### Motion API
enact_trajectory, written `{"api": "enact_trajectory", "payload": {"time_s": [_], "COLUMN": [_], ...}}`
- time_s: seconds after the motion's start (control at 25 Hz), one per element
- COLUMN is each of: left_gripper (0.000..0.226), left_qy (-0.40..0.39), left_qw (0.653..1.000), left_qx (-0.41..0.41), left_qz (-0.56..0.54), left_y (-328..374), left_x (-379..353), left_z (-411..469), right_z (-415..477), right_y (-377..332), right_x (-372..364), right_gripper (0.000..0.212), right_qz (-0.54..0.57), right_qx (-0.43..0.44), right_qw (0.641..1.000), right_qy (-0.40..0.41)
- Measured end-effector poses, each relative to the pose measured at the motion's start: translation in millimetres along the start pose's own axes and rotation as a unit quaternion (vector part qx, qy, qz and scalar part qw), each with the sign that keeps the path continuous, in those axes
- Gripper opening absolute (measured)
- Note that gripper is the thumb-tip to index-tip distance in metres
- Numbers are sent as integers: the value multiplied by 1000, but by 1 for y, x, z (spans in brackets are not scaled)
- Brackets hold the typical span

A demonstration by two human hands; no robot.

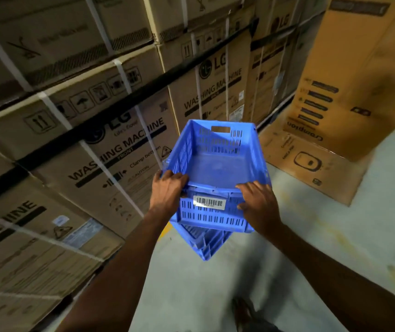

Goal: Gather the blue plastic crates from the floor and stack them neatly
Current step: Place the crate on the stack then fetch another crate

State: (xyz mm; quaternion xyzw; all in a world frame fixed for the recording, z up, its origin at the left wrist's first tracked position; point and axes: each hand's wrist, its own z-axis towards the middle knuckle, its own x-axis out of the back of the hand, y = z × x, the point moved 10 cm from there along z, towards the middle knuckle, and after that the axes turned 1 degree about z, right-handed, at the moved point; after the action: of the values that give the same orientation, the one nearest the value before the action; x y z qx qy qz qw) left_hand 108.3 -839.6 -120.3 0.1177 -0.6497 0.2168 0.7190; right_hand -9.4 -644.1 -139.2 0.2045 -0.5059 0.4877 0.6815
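The head camera looks down at a person's two bare arms and a blue crate [218, 161]. The crate is open at the top and has nothing inside. Its walls are full of little slots, and its far wall has a handle hole [220, 129]. A white barcode sticker [209, 202] sits on the near wall of the crate.

The left hand [167, 190] is at the near left corner of the crate. Its fingers are curled over the near rim and clamped on it. The right hand [257, 202] is at the near right corner of the crate. Its fingers lie on top of the rim and its thumb presses the near wall, so it grips the crate too.

Under the crate there is a second blue crate [206, 240]. Only its lower corner pokes out below the top one, turned a bit to one side. It is hard to tell if the two crates touch or how snugly the top one sits.

To the left of the crate and behind it stand tall stacks of brown washing machine boxes [119, 149], tied with white straps. To the right of the crate stands an orange-brown box [349, 97], with a smaller cardboard box [311, 164] lying in front of it. Below the crate is a grey floor [323, 231]. A dark shoe [242, 310] shows on the floor near the bottom edge, below the crate.
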Motion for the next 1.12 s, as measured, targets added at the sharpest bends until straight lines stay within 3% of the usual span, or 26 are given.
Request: {"api": "enact_trajectory", "payload": {"time_s": [0.16,0.44,0.84,1.0,1.12], "left_gripper": [32,25,21,11,20], "left_qy": [9,2,-10,73,84], "left_qw": [996,975,970,964,960], "left_qx": [-81,-200,-228,-218,-218], "left_qz": [-28,-91,-77,-132,-156], "left_y": [-51,-120,-153,-169,-174], "left_x": [-33,-100,-191,-209,-223], "left_z": [45,75,52,49,55], "right_z": [28,33,3,-6,-5], "right_y": [-30,-102,-146,-157,-160], "right_x": [-41,-108,-200,-219,-226], "right_gripper": [67,47,37,23,25], "right_qz": [-30,-116,-161,-186,-203], "right_qx": [-74,-197,-242,-235,-244], "right_qw": [997,974,954,954,947], "right_qy": [-9,-4,-71,5,45]}}
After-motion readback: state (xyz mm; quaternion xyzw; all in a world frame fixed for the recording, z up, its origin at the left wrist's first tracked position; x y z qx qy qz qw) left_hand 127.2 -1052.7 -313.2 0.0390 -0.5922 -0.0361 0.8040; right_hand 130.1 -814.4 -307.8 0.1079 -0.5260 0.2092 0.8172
